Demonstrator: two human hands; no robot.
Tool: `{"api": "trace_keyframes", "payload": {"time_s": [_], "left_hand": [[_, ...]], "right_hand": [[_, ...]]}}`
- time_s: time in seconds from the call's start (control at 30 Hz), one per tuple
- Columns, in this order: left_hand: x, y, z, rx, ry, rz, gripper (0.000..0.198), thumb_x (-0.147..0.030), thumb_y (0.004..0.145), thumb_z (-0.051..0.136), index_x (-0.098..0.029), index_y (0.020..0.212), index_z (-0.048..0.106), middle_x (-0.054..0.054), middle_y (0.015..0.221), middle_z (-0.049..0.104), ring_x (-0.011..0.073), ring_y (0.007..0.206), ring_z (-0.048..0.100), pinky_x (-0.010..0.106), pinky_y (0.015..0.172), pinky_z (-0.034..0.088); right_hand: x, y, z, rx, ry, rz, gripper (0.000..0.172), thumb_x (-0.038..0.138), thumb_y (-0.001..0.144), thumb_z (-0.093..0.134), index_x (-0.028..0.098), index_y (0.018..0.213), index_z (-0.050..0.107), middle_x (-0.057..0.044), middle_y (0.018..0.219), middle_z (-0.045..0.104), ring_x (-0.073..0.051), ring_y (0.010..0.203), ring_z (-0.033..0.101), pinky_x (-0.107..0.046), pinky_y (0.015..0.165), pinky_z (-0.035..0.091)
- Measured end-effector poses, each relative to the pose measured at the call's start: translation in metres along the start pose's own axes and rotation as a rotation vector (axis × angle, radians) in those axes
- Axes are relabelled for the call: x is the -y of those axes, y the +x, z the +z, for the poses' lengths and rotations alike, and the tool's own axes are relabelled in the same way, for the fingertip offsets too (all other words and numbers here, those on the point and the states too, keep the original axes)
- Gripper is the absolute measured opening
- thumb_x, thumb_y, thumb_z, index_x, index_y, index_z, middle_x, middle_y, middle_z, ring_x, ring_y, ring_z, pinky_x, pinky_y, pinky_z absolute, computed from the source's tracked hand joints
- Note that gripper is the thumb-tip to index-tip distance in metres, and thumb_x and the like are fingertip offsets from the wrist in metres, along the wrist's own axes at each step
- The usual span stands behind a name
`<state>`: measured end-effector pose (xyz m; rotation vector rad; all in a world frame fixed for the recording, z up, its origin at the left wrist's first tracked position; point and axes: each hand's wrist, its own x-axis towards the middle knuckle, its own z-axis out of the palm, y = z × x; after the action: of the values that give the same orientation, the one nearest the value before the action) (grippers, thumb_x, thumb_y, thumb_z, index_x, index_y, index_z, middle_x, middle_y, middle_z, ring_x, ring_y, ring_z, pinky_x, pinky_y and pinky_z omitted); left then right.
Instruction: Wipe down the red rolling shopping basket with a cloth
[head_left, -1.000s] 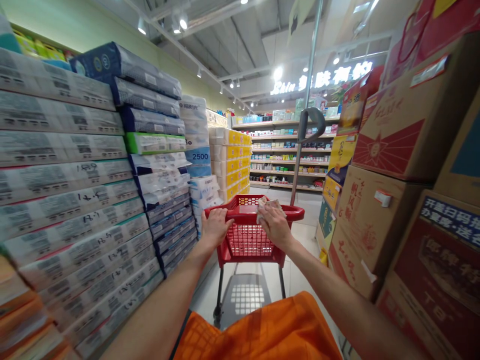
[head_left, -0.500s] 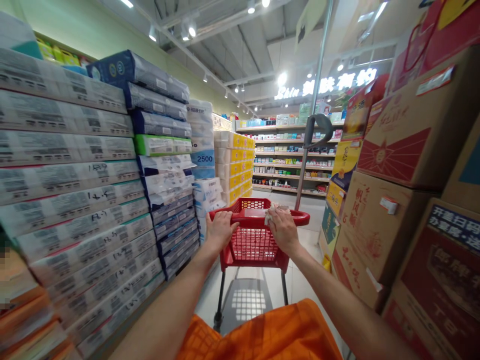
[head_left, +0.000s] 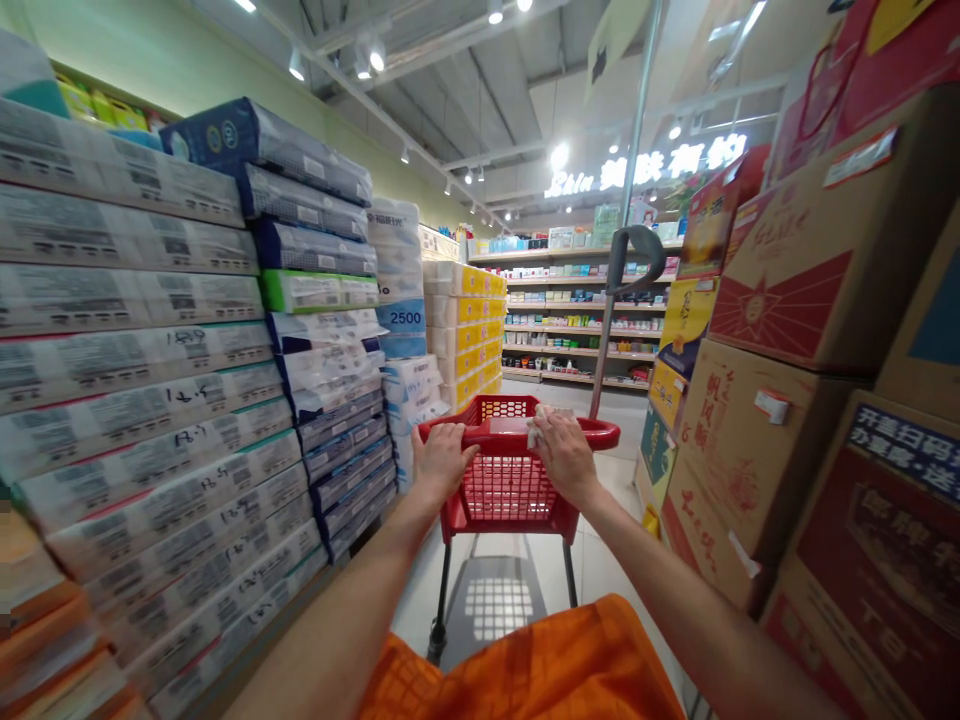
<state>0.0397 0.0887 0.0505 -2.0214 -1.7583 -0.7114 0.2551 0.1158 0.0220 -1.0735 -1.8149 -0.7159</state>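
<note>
Glossy red plastic cart [head_left: 510, 480], matt brown cardboard boxes [head_left: 795, 290], shiny plastic-wrapped tissue packs [head_left: 150, 400], smooth pale floor [head_left: 495, 590].

Supermarket — stocked shelves [head_left: 577, 300], trolley [head_left: 510, 480]

Stacked tissue packs [head_left: 150, 400] wall the left of the frame from the bottom edge almost to the top; cardboard boxes [head_left: 780, 300] wall the right; the narrow aisle between them is filled at centre by the red cart [head_left: 510, 485]; a grey pole [head_left: 609, 312] rises just right of it; bare floor [head_left: 622, 405] opens beyond, toward the far shelves [head_left: 562, 325].
</note>
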Motion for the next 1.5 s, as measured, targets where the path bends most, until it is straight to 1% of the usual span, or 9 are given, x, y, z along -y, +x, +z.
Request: {"api": "trace_keyframes", "payload": {"time_s": [0.13,0.2,0.43,0.63,0.87,1.07,1.13,1.33,1.5], "left_hand": [[0.0,0.0,0.001,-0.013,-0.014,0.009,0.034,-0.041,0.085,0.041,-0.023,0.112,0.051,0.007,0.118,0.056,0.0243,0.11,0.046,0.056,0.101,0.017],[-0.002,0.0,0.001,-0.021,-0.021,0.006,0.034,-0.041,0.085,0.041,-0.022,0.112,0.051,0.007,0.117,0.056,0.0242,0.11,0.046,0.056,0.1,0.019],[0.001,0.001,0.001,-0.012,-0.021,-0.002,0.033,-0.039,0.085,0.041,-0.021,0.112,0.051,0.007,0.117,0.057,0.0234,0.111,0.046,0.056,0.1,0.02],[-0.004,-0.001,0.002,-0.025,-0.024,-0.005,0.035,-0.039,0.085,0.04,-0.022,0.114,0.05,0.008,0.119,0.056,0.025,0.113,0.045,0.057,0.101,0.019],[-0.005,0.0,0.0,-0.001,-0.021,-0.017,0.034,-0.038,0.085,0.04,-0.024,0.115,0.05,0.007,0.12,0.055,0.025,0.113,0.044,0.057,0.101,0.018],[-0.004,0.0,0.001,-0.014,-0.031,-0.011,0.033,-0.038,0.086,0.04,-0.023,0.114,0.05,0.006,0.12,0.055,0.0237,0.114,0.044,0.057,0.101,0.018],[-0.006,0.0,0.002,-0.015,-0.03,-0.018,0.035,-0.038,0.085,0.04,-0.023,0.115,0.05,0.007,0.12,0.055,0.0241,0.116,0.043,0.056,0.101,0.019],[-0.004,0.0,0.004,-0.008,-0.012,-0.016,0.037,-0.039,0.086,0.039,-0.023,0.117,0.049,0.007,0.122,0.053,0.0246,0.116,0.042,0.056,0.101,0.018],[-0.004,0.0,0.006,-0.02,-0.021,-0.013,0.037,-0.039,0.085,0.039,-0.023,0.117,0.049,0.007,0.122,0.053,0.0252,0.117,0.041,0.057,0.101,0.019]], "right_hand": [[-0.048,-0.012,-0.011,-0.059,-0.086,0.154,0.034,0.028,0.089,0.033,0.013,0.105,0.058,-0.013,0.106,0.06,-0.024,0.102,0.05,-0.041,0.09,0.035],[-0.054,-0.014,-0.013,-0.085,-0.109,0.199,0.034,0.027,0.089,0.032,0.012,0.102,0.059,-0.014,0.107,0.059,-0.024,0.104,0.05,-0.042,0.09,0.035],[0.002,-0.003,0.002,-0.058,-0.035,0.019,0.032,0.023,0.087,0.036,0.014,0.11,0.056,-0.011,0.117,0.055,-0.023,0.11,0.046,-0.042,0.097,0.031],[-0.038,-0.011,-0.008,-0.095,-0.087,0.139,0.034,0.026,0.087,0.034,0.011,0.104,0.059,-0.015,0.108,0.059,-0.026,0.106,0.049,-0.045,0.093,0.034],[0.01,0.0,0.004,-0.004,0.043,-0.002,0.032,0.023,0.087,0.035,0.018,0.113,0.054,-0.009,0.122,0.052,-0.022,0.115,0.043,-0.041,0.096,0.033],[-0.034,-0.013,-0.007,-0.109,-0.056,0.155,0.033,0.026,0.087,0.035,0.012,0.107,0.058,-0.016,0.115,0.056,-0.026,0.111,0.045,-0.048,0.095,0.033],[-0.032,-0.013,-0.006,-0.108,-0.057,0.167,0.034,0.025,0.087,0.034,0.013,0.108,0.058,-0.016,0.119,0.053,-0.027,0.114,0.043,-0.05,0.095,0.032],[0.019,-0.001,0.007,-0.007,0.028,0.033,0.034,0.022,0.087,0.036,0.017,0.117,0.052,-0.01,0.127,0.048,-0.023,0.118,0.04,-0.044,0.098,0.031],[-0.02,-0.012,-0.003,-0.092,-0.046,0.107,0.033,0.024,0.087,0.035,0.016,0.113,0.055,-0.012,0.118,0.055,-0.024,0.114,0.044,-0.046,0.097,0.031]]}}
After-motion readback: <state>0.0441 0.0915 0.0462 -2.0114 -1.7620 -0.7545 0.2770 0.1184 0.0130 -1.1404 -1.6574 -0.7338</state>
